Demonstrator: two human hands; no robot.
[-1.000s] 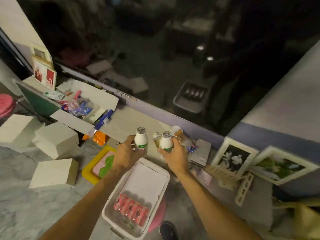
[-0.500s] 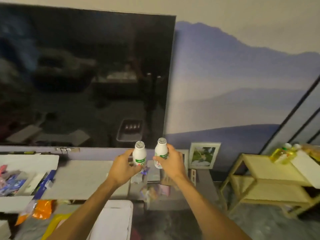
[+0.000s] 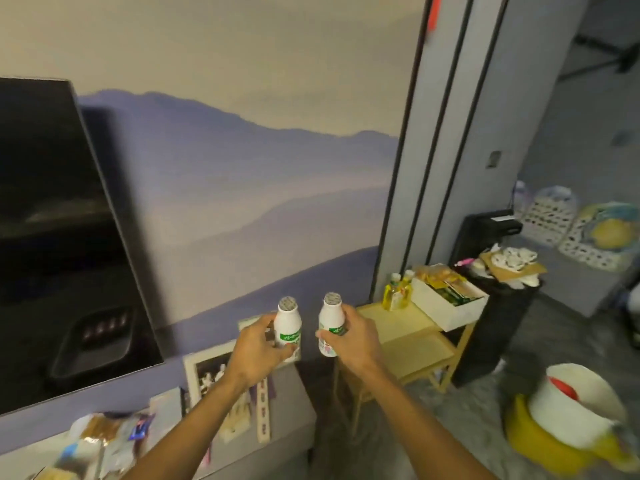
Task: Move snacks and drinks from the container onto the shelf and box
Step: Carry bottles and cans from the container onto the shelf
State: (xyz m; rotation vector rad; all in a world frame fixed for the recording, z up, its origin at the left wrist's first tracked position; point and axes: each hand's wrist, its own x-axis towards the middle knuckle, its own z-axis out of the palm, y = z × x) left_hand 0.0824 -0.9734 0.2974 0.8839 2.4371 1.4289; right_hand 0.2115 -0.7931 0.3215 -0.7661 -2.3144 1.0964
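My left hand (image 3: 258, 348) grips a small white drink bottle (image 3: 288, 323) with a green label, held upright. My right hand (image 3: 353, 339) grips a second white bottle (image 3: 330, 318) of the same kind beside it. Both are in mid-air, left of a yellow wooden shelf (image 3: 415, 327). On the shelf's top stand two yellow drink bottles (image 3: 397, 293) and a white box (image 3: 450, 304) with snack packs in it. The container they came from is out of view.
A low grey cabinet (image 3: 294, 407) under my arms carries framed photos (image 3: 207, 372) and snack packs (image 3: 104, 434). A large dark TV screen (image 3: 52, 237) fills the left. A full black bin (image 3: 498, 317) stands right of the shelf; white and yellow tubs (image 3: 571, 410) sit on the floor.
The view has swung right and up, away from the white container and TV toward the shelf. Both hands still carry their bottles, now closer to the shelf.
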